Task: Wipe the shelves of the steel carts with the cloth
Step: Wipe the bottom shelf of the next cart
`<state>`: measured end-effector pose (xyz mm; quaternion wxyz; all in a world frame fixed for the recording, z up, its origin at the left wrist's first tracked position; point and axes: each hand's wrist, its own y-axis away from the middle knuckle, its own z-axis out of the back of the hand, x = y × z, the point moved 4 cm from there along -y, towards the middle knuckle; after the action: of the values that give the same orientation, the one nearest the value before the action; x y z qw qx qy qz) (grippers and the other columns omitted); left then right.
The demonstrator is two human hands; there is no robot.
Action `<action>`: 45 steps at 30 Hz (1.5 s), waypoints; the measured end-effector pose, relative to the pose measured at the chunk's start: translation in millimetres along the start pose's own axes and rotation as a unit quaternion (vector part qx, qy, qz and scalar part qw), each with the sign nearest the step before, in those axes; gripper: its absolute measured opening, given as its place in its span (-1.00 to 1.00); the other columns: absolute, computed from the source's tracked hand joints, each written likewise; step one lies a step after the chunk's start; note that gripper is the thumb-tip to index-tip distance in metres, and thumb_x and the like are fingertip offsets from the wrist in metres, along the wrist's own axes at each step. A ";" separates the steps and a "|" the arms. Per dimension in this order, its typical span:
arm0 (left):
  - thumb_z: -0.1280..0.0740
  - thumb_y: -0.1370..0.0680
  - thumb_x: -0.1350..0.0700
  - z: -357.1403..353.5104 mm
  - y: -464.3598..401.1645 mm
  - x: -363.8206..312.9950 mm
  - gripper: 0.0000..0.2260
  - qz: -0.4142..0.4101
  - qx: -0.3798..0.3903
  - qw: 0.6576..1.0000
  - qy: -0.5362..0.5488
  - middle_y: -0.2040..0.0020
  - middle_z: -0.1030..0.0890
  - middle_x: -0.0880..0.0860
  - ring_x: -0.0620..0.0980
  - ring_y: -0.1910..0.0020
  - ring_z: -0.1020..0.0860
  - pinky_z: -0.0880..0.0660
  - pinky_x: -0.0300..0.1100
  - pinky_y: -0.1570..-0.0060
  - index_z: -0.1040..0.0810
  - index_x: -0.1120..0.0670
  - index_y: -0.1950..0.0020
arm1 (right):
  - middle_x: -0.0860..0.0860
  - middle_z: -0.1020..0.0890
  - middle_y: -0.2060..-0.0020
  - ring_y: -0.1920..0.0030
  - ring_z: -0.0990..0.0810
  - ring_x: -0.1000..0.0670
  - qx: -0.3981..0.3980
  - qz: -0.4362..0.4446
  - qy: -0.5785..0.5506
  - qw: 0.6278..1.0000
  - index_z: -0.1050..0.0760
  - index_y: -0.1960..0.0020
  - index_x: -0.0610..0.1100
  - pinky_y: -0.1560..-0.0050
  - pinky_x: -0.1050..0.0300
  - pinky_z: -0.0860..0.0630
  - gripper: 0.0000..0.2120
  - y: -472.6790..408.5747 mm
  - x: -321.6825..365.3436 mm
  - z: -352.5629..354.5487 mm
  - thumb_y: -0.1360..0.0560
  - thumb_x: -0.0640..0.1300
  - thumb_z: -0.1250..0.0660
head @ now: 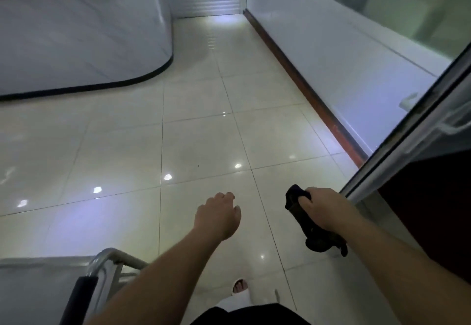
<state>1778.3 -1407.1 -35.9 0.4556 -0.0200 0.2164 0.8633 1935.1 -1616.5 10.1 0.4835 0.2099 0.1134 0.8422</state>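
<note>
Right hand [323, 210] at four o'clock grips the dark cloth [303, 220]; left hand [219, 216], loosely curled, holds nothing; steel cart [102, 263] at seven o'clock.

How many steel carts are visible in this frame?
1: a steel cart sits at the bottom left corner, only partly in frame beside the left forearm. Others may stand outside the view.

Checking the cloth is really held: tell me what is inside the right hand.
The right hand grips a dark cloth; one bunch sticks out past the fingers, the rest hangs below the wrist. The part inside the fist is covered.
</note>
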 end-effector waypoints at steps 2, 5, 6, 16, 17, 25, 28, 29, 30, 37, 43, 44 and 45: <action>-0.09 -0.71 -0.11 21.0 -33.0 6.7 -0.55 0.003 -0.007 1.000 -0.004 -0.47 -0.45 0.06 0.12 -0.37 -0.47 -0.44 0.07 -0.29 -0.32 0.01 -0.57 | 0.02 -0.59 0.24 0.24 -0.58 0.01 0.004 0.016 0.000 1.000 -0.44 0.13 -0.02 0.24 0.06 -0.51 -0.73 -36.1 16.3 12.6 -0.65 0.08 -0.12; -0.08 -0.71 -0.12 50.1 -74.2 19.1 -0.55 0.021 -0.016 1.000 0.001 -0.48 -0.44 0.06 0.12 -0.38 -0.46 -0.43 0.07 -0.30 -0.32 0.00 -0.57 | 0.03 -0.59 0.23 0.23 -0.59 0.00 0.012 0.041 0.008 0.999 -0.43 0.13 0.00 0.14 0.02 -0.57 -0.74 -87.0 40.8 29.1 -0.64 0.09 -0.12; -0.08 -0.71 -0.12 58.7 -86.1 24.0 -0.55 0.028 -0.021 0.999 0.005 -0.48 -0.44 0.06 0.12 -0.37 -0.46 -0.44 0.08 -0.30 -0.32 0.00 -0.57 | 0.04 -0.59 0.24 0.23 -0.59 0.00 0.013 0.050 0.014 0.999 -0.43 0.13 0.01 0.13 0.01 -0.58 -0.74 -104.4 50.0 34.6 -0.64 0.10 -0.12; -0.09 -0.71 -0.10 114.7 -193.5 102.3 -0.57 0.186 -0.077 0.977 0.069 -0.46 -0.44 0.05 0.11 -0.38 -0.46 -0.42 0.05 -0.30 -0.33 0.00 -0.56 | 0.05 -0.60 0.22 0.22 -0.60 0.01 0.050 0.234 0.110 0.965 -0.49 0.05 -0.01 0.14 0.02 -0.57 -0.73 -298.3 194.7 75.8 -0.63 0.10 -0.10; -0.09 -0.71 -0.10 120.1 -203.1 110.6 -0.57 0.208 -0.084 0.972 0.074 -0.46 -0.44 0.04 0.11 -0.38 -0.45 -0.42 0.05 -0.31 -0.32 -0.01 -0.56 | 0.05 -0.60 0.22 0.22 -0.59 0.02 0.054 0.260 0.116 0.957 -0.49 0.05 0.00 0.14 0.03 -0.57 -0.73 -316.1 213.6 80.7 -0.63 0.10 -0.10; -0.08 -0.71 -0.11 131.0 -219.9 158.5 -0.56 0.400 -0.102 0.898 0.150 -0.46 -0.43 0.03 0.10 -0.40 -0.44 -0.41 0.03 -0.34 -0.31 -0.02 -0.57 | 0.03 -0.60 0.26 0.26 -0.59 0.01 0.121 0.434 0.169 0.877 -0.46 0.13 0.02 0.24 0.06 -0.53 -0.74 -406.3 348.9 90.5 -0.63 0.09 -0.12; -0.10 -0.71 -0.11 124.0 -205.4 175.3 -0.57 0.465 -0.110 0.859 0.187 -0.45 -0.44 0.02 0.10 -0.39 -0.45 -0.42 0.03 -0.33 -0.33 -0.02 -0.56 | 0.02 -0.60 0.27 0.26 -0.58 0.01 0.155 0.482 0.200 0.839 -0.44 0.16 0.00 0.29 0.09 -0.42 -0.74 -412.3 391.7 73.4 -0.63 0.07 -0.12; -0.11 -0.71 -0.11 122.1 -201.0 183.1 -0.57 0.483 -0.113 0.847 0.191 -0.44 -0.45 0.03 0.10 -0.37 -0.47 -0.43 0.03 -0.32 -0.34 -0.02 -0.56 | 0.02 -0.60 0.27 0.26 -0.58 0.02 0.167 0.496 0.210 0.826 -0.43 0.17 0.00 0.30 0.10 -0.39 -0.74 -412.1 405.9 65.8 -0.63 0.06 -0.12; -0.11 -0.70 -0.11 120.6 -197.2 192.0 -0.57 0.500 -0.115 0.836 0.196 -0.43 -0.46 0.03 0.09 -0.36 -0.48 -0.44 0.02 -0.31 -0.34 -0.02 -0.55 | 0.03 -0.60 0.26 0.26 -0.57 0.03 0.178 0.509 0.219 0.814 -0.43 0.17 0.01 0.31 0.11 -0.38 -0.74 -411.4 420.4 57.6 -0.63 0.06 -0.12; -0.12 -0.70 -0.10 122.4 -181.6 286.5 -0.57 0.579 -0.136 0.770 0.231 -0.42 -0.47 0.03 0.09 -0.35 -0.48 -0.46 0.01 -0.28 -0.34 -0.02 -0.56 | 0.05 -0.58 0.24 0.25 -0.54 0.06 0.207 0.591 0.279 0.728 -0.43 0.14 0.00 0.29 0.12 -0.36 -0.75 -390.1 548.9 3.1 -0.63 0.07 -0.11; -0.12 -0.70 -0.10 140.1 -164.1 390.6 -0.57 0.607 -0.155 0.734 0.263 -0.43 -0.46 0.03 0.09 -0.34 -0.50 -0.47 0.04 -0.29 -0.34 -0.02 -0.56 | 0.04 -0.59 0.23 0.24 -0.56 0.06 0.206 0.621 0.305 0.692 -0.47 0.08 -0.04 0.30 0.14 -0.36 -0.74 -379.2 667.9 -35.8 -0.64 0.07 -0.11; -0.12 -0.70 -0.10 143.5 -156.9 406.4 -0.57 0.612 -0.157 0.729 0.261 -0.43 -0.47 0.03 0.09 -0.33 -0.50 -0.48 0.04 -0.29 -0.34 -0.03 -0.56 | 0.05 -0.59 0.22 0.23 -0.56 0.06 0.204 0.628 0.310 0.684 -0.47 0.07 -0.03 0.28 0.13 -0.38 -0.74 -376.7 686.7 -44.2 -0.64 0.07 -0.11; -0.13 -0.70 -0.10 146.9 -148.3 421.2 -0.57 0.619 -0.160 0.724 0.257 -0.43 -0.47 0.03 0.08 -0.33 -0.51 -0.49 0.05 -0.28 -0.35 -0.02 -0.56 | 0.06 -0.59 0.22 0.22 -0.57 0.06 0.203 0.634 0.316 0.676 -0.47 0.06 -0.03 0.26 0.13 -0.41 -0.75 -373.2 705.6 -53.1 -0.64 0.07 -0.11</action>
<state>1674.1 -949.1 -53.2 -0.2634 -0.1752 0.1486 0.9369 1883.3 -818.5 -12.0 -0.2855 0.0463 0.2676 0.9191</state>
